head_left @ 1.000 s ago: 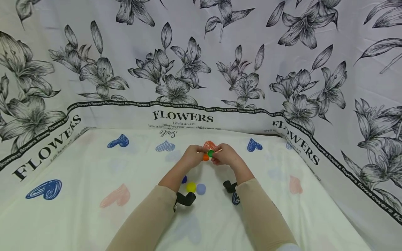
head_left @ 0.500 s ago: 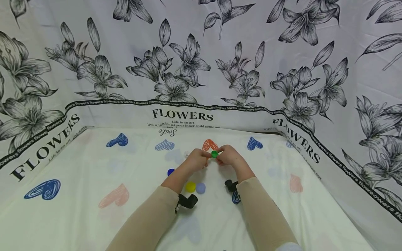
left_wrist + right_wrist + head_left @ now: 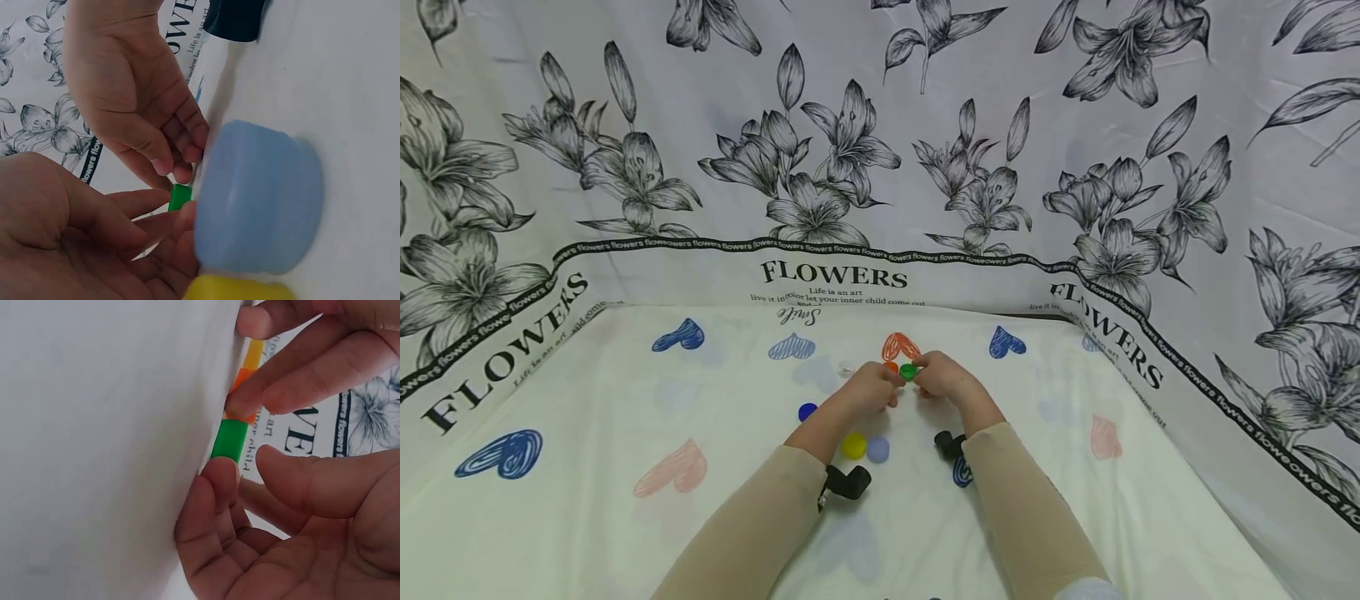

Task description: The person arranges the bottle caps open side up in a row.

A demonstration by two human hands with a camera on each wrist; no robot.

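Observation:
A green plastic cap (image 3: 908, 372) sits on the cloth between my two hands, with an orange cap (image 3: 891, 367) close beside it on the left. My left hand (image 3: 871, 390) reaches in from the left; one fingertip touches the orange cap (image 3: 244, 378). From the other side, my right hand (image 3: 943, 375) has a fingertip against the green cap (image 3: 229, 439), its thumb held apart. A yellow piece (image 3: 253, 355) shows past the orange one, partly covered by left fingers. In the left wrist view, the left hand (image 3: 69, 231) partly hides the green cap (image 3: 180, 197).
Nearer me lie a yellow cap (image 3: 853, 446), a light blue cap (image 3: 877, 450) and a dark blue cap (image 3: 807, 412). A small clear object (image 3: 846, 367) lies beyond the left hand. Black wrist cameras (image 3: 847, 482) hang under both sleeves. A flowered curtain (image 3: 835, 167) closes the back.
The green cap, pinched in the right hand a second ago, now sits beside the orange cap. The left hand has shifted slightly right and nearer me, uncovering the dark blue cap.

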